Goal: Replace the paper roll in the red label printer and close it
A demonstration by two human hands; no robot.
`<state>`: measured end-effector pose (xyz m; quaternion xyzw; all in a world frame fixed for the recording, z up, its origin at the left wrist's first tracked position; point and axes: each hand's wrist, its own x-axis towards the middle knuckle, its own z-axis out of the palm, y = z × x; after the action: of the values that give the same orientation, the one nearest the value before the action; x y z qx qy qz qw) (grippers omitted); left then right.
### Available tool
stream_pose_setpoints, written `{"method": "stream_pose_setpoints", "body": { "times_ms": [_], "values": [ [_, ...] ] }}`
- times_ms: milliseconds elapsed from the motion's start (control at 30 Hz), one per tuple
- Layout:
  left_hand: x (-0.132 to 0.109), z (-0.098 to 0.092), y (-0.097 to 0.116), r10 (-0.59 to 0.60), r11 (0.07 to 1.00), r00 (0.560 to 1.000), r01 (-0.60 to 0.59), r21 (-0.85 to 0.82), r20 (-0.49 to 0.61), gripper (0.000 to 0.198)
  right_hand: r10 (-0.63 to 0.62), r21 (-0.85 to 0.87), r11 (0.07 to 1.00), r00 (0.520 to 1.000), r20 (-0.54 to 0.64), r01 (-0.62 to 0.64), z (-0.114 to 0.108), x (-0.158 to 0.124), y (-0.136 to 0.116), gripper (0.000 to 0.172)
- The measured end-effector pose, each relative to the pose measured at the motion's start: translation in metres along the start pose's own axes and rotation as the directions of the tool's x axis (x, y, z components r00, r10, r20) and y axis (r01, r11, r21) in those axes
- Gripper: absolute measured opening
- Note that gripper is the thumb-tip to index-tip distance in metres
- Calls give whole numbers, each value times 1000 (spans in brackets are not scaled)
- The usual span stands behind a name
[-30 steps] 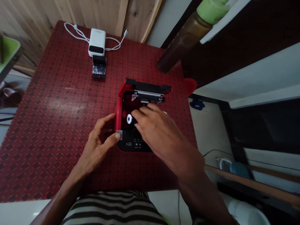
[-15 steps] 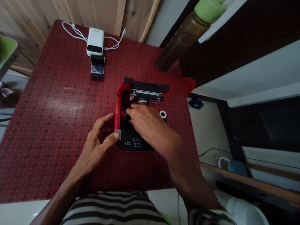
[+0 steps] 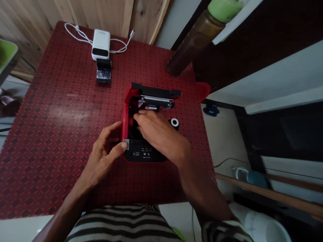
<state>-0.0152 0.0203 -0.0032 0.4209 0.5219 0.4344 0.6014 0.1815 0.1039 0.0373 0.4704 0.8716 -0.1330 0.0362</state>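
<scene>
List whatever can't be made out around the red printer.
Head view only:
- Bay of the red printer: covered by the right hand; whether its grip holds anything cannot be told.
- The panel labels: too small to read.
- The brown bottle: top cut off by the upper edge.

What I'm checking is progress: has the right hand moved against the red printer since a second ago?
Yes. The right hand slid left, deeper into the open red printer, toward its left wall.

Glossy red plastic printer on matt, textured red tablecloth; bare wood wall.
</scene>
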Motion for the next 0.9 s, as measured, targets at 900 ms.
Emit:
{"method": "stream_pose_setpoints", "body": {
  "times_ms": [900],
  "values": [
    [1, -2, -3, 24, 999, 1000, -25, 43, 17, 64, -49, 345, 923, 941, -335, 171, -11, -65, 9, 38]
  ]
}}
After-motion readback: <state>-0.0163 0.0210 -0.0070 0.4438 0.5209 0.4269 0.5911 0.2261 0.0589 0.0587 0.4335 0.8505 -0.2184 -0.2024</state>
